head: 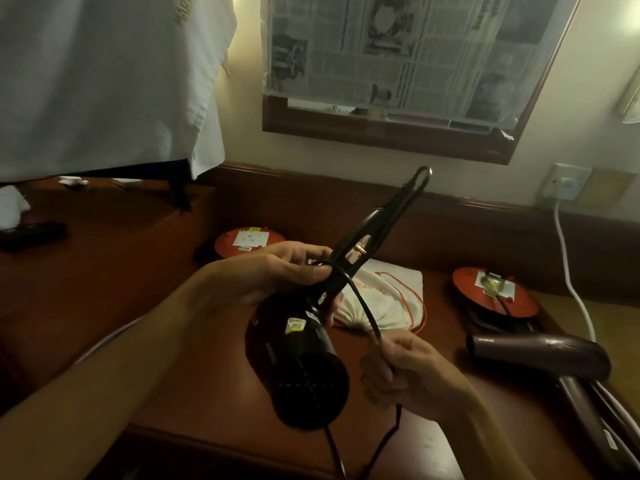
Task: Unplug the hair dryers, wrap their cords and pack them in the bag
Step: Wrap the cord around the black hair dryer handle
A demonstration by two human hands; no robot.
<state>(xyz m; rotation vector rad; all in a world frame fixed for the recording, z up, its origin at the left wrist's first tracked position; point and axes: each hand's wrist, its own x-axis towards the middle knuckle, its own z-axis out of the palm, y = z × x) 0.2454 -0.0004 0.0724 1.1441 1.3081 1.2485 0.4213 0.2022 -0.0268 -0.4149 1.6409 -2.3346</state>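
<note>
A black plastic hair dryer (311, 348) is held tilted, handle toward one o'clock, its black cord (363, 306) looped around; a maroon hair dryer (540, 351) lies at three o'clock, a cream drawstring bag (381, 299) between.

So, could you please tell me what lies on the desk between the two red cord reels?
In the head view, a white drawstring bag with an orange cord lies on the desk between the left reel and the right reel.

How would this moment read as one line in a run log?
stage: wrapping cord | left hand: grips black dryer handle | right hand: pinches cord | second dryer: on table | bag: on table
</note>
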